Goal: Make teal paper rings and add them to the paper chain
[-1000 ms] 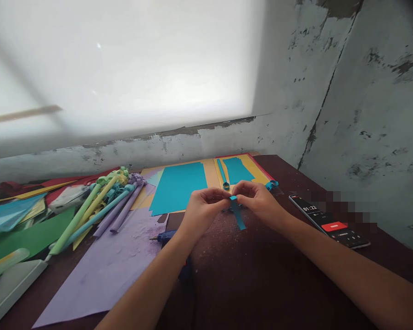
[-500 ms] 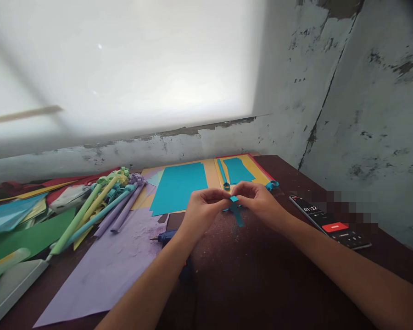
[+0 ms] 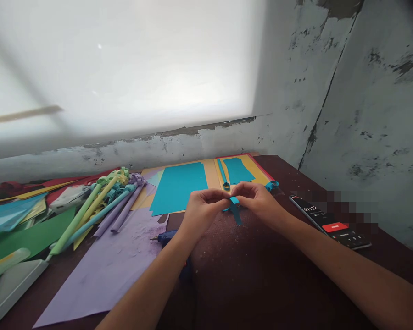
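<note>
Between my two hands is a narrow blue paper strip (image 3: 236, 212), its loose end hanging down toward the table. My left hand (image 3: 206, 206) pinches it from the left with thumb and fingers. From the other side my right hand (image 3: 253, 199) grips the strip's upper part, the fingertips of both hands almost meeting. The strip bends over near the fingertips; part of it is hidden behind them. Just beyond the hands lie a rolled blue paper tube (image 3: 223, 173) and a stack of cut blue paper (image 3: 238, 169).
Large blue sheets (image 3: 181, 185) lie behind my left hand. A blue glue gun (image 3: 165, 237) rests by a purple sheet (image 3: 124, 261). Rolled paper tubes with curled ends (image 3: 86, 211) are piled left. A phone (image 3: 326, 222) lies right, and a blue paper curl (image 3: 271, 185) sits near the yellow folder.
The strip's bent top has tilted slightly, and its hanging end has shifted a little to the left. Both hands stay in nearly the same place.
</note>
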`<state>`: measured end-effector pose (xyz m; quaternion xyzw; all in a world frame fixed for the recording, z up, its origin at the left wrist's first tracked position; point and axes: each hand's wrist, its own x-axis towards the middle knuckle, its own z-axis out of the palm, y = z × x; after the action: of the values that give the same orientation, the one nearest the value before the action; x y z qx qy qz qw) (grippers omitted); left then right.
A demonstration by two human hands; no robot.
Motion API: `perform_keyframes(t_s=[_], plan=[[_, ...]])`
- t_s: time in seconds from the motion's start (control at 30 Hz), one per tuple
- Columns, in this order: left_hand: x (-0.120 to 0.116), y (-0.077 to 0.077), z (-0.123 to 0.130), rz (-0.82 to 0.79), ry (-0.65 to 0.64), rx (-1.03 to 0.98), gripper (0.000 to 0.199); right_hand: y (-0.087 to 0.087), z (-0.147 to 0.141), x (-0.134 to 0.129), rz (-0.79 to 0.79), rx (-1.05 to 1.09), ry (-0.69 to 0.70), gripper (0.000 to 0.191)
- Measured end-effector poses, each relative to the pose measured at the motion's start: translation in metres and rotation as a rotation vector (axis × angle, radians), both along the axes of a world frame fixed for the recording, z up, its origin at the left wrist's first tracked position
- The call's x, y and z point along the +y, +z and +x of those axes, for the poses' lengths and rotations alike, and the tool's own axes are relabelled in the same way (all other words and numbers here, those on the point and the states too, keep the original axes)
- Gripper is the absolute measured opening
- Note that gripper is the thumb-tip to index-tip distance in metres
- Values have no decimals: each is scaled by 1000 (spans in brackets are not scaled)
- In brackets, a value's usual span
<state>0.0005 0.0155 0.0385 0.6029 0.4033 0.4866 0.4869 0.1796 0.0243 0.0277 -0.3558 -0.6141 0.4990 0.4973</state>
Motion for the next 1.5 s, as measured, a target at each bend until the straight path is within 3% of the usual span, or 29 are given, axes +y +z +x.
perform_keyframes(t_s=[0.27, 0.83, 1.5], plan=[[1, -2, 2, -3, -6, -34, 13, 2, 0, 0, -29, -12, 3, 17], [2, -2, 0, -34, -31, -1, 17, 1, 0, 0, -9, -18, -1, 9], [0, 2, 0, -6, 30, 44, 12, -1, -1, 0, -41, 6, 17, 14]])
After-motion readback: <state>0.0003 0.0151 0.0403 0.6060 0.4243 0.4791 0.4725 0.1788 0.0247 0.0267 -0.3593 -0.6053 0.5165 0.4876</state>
